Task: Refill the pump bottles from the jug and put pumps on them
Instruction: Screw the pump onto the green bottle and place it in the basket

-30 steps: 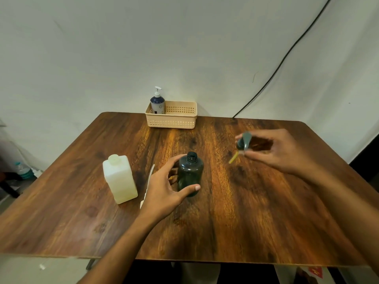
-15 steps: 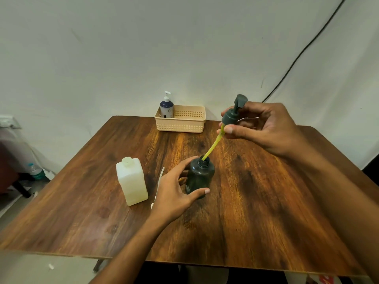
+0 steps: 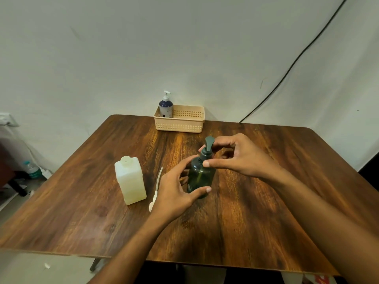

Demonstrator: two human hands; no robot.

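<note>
1. Nearest the camera, the dark green bottle [image 3: 200, 179] is gripped low on its body by the left hand [image 3: 176, 193], the fingers curled round it and the thumb pressed across its front. It is kept upright on the wooden surface [image 3: 246, 222], near the middle.

2. Just above, the green pump [image 3: 207, 149] is seated in the bottle's neck. Its collar is pinched by the fingers and thumb of the right hand [image 3: 240, 158], and its dip tube is faintly seen inside the bottle.

3. The step in hand is judged to be the screwing down of the pump. It is best done with the bottle held firmly against turning. The collar should be set square on the thread before any twist is given, then turned only until snug. A tilted start is likely to cross the thread and leave a leak.

4. To the left, the pale jug [image 3: 130, 181] is stood on the surface. A loose white pump [image 3: 156, 188] is laid flat between it and the left hand.

5. At the far edge, a blue bottle [image 3: 166, 106] with its pump fitted is stood in the left end of a beige basket [image 3: 180, 126].
</note>
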